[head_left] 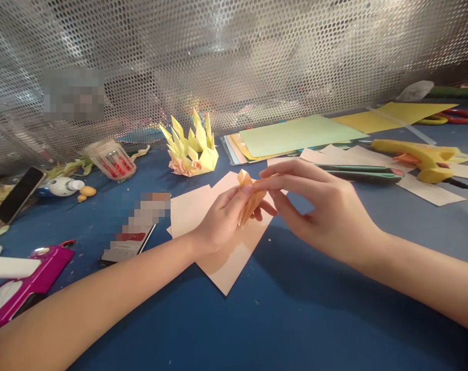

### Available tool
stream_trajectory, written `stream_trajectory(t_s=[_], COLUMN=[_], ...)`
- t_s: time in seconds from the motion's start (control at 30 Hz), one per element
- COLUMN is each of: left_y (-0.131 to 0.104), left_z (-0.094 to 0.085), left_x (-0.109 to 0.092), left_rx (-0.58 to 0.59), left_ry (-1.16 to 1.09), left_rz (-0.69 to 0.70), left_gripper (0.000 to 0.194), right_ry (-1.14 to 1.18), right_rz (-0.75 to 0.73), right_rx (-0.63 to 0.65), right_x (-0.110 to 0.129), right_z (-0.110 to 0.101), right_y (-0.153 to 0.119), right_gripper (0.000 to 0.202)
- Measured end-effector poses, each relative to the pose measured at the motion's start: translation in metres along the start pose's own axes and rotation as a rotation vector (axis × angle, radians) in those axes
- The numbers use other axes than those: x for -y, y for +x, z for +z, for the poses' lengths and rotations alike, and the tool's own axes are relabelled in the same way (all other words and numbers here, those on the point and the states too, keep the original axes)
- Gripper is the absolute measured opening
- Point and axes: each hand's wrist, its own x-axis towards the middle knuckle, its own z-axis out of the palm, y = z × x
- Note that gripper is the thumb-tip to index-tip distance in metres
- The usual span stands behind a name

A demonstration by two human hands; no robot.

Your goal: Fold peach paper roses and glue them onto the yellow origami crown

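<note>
My left hand (222, 219) is closed around a small folded piece of peach-orange paper (250, 205), its thumb pressed on the front face. The fingertips of my right hand (315, 206) pinch the paper's upper right edge, and the fingers partly hide it. Beneath both hands, flat pale pink paper sheets (226, 268) lie on the blue table (296, 330). Beyond them stands a yellow folded-paper crown (197, 149) with pointed tips and small pinkish roses at its base.
Coloured paper sheets (296, 136) are stacked behind. On the right lie a green-black hair straightener-like tool (357, 173) and a yellow glue gun (423, 157). Phones (19, 195), a clear jar (112, 159) and a magenta device (44, 273) sit left. Perforated metal mesh (234, 62) borders the back.
</note>
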Motion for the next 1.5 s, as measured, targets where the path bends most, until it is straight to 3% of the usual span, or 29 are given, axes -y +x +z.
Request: stream_trajectory(t_s=[0.27, 0.4, 0.57, 0.67, 0.73, 0.93, 1.23, 1.5], left_y=[-0.001, -0.001, 0.000, 0.000, 0.000, 0.001, 0.000, -0.002], left_z=[0.002, 0.001, -0.001, 0.000, 0.001, -0.001, -0.002, -0.002], left_x=[-0.002, -0.004, -0.002, -0.002, -0.003, 0.001, -0.002, -0.002], left_rx=[-0.009, -0.018, -0.034, -0.056, -0.064, -0.072, -0.028, -0.010], left_ry=[-0.013, -0.016, -0.026, -0.023, -0.021, -0.047, -0.018, 0.063], left_rz=[-0.016, -0.006, -0.005, -0.006, -0.003, 0.034, 0.039, 0.047], left_gripper=[0.023, 0.017, 0.019, 0.018, 0.017, 0.021, 0.033, 0.035], right_ry=[0.179, 0.333, 0.421, 0.452, 0.486, 0.581, 0.653, 0.582], right_rz=[0.145, 0.177, 0.167, 0.183, 0.233, 0.355, 0.480, 0.488], right_rx=[0.007, 0.109, 0.227, 0.240, 0.221, 0.100, 0.001, -0.035], right_x=[-0.003, -0.007, -0.012, -0.018, -0.020, -0.018, -0.008, -0.002], right_z=[0.000, -0.001, -0.002, -0.002, -0.002, 0.000, 0.000, 0.000], right_y=[0.003, 0.007, 0.010, 0.009, 0.009, 0.012, 0.012, 0.006], right_gripper=[0.032, 0.009, 0.014, 0.006, 0.004, 0.025, 0.028, 0.027])
